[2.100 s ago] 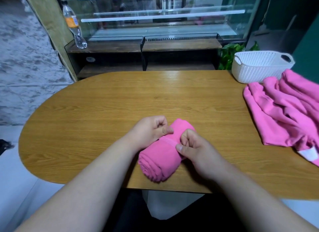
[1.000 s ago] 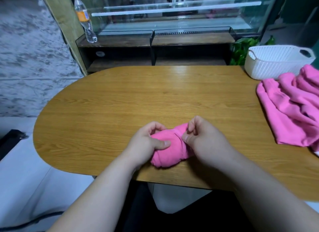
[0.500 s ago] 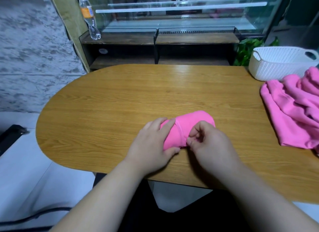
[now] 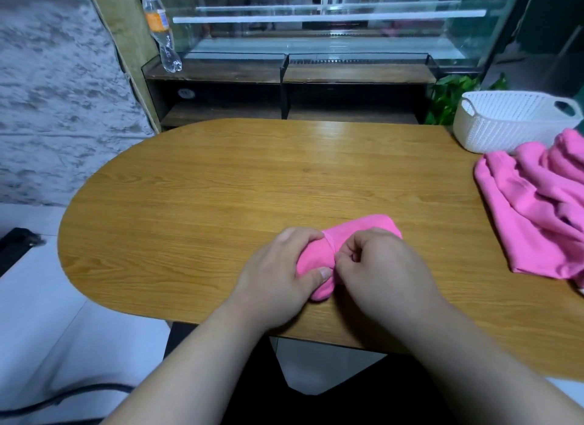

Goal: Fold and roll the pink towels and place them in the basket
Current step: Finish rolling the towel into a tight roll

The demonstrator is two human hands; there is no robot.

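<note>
At 6 o'clock on the worktop (image 4: 252, 178), the left hand (image 4: 281, 266) grips the rolled pink towel (image 4: 363, 227) and the right hand (image 4: 376, 266) pinches its hem, apparently tucking it in. Next it needs a firm carry past the unfolded pink towels (image 4: 537, 209) at 3 o'clock into the white basket (image 4: 505, 124) at 2 o'clock.

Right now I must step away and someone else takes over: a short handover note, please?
Left hand grips the near end of the rolled towel; right hand pinches its hem.
The roll lies on the table near the front edge.
Done: this towel rolled.
Left: put it in the white basket, far right, then fold and roll the loose pink towels heaped beside it.
</note>
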